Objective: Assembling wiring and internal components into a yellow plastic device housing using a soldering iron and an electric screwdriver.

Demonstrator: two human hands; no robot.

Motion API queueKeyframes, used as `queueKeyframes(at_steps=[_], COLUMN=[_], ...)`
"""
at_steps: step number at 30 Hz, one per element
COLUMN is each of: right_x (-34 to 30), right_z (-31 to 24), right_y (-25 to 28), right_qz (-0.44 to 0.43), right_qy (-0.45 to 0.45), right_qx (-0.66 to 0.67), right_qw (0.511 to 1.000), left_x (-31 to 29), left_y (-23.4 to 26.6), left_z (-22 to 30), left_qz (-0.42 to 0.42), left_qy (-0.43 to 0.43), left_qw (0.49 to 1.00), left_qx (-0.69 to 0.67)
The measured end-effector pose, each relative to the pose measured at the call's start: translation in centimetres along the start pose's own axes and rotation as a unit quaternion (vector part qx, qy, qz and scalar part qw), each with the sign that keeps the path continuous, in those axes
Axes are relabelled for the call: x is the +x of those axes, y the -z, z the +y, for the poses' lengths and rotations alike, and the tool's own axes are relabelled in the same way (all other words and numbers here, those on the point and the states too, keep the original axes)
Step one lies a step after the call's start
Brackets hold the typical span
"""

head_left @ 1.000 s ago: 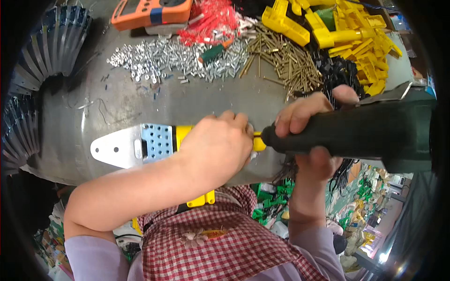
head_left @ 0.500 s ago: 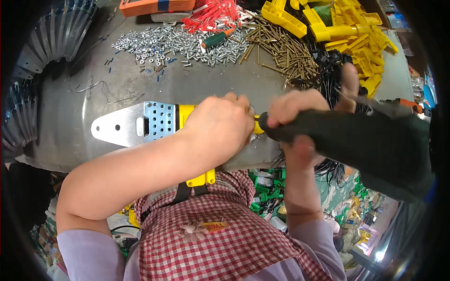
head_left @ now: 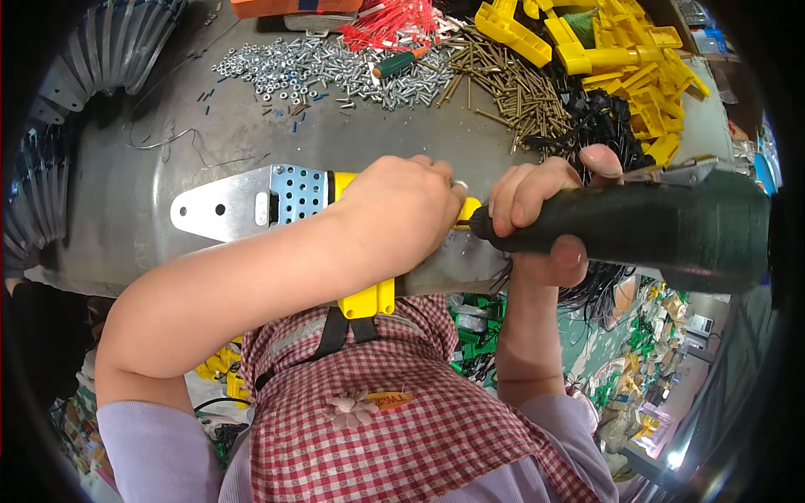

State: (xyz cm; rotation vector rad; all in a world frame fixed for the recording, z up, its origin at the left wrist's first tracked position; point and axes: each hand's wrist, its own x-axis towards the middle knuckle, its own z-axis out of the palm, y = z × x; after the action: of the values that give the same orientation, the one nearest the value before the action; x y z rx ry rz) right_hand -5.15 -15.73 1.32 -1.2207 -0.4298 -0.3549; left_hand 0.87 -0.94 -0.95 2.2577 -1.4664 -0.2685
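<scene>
Head view: left hand (head_left: 404, 204) clasps yellow part (head_left: 342, 184), right hand (head_left: 535, 199) grips dark tool (head_left: 641, 222).

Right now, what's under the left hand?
Yellow plastic shows on either side of the left hand, with a perforated metal plate farther left. Whether the yellow joins up underneath is hidden.

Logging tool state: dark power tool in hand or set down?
In hand: the right hand is wrapped around the dark power tool near its tip. Can't tell whether it's running.
</scene>
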Motion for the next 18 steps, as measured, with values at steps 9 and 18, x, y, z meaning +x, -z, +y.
queueKeyframes(at_steps=[9, 18], right_x=[-0.5, -1.8], right_z=[-3.7, -3.7], right_y=[-5.3, -6.5], right_qz=[0.057, 0.032], right_qy=[0.045, -0.043], right_qx=[-0.145, -0.167], right_qw=[0.987, 0.984], left_x=[3.2, 3.0], left_y=[-0.7, -1.2], left_z=[-0.8, -0.9], left_qz=[0.111, 0.099], left_qy=[0.033, 0.035], left_qw=[0.993, 0.994], left_qx=[0.031, 0.020])
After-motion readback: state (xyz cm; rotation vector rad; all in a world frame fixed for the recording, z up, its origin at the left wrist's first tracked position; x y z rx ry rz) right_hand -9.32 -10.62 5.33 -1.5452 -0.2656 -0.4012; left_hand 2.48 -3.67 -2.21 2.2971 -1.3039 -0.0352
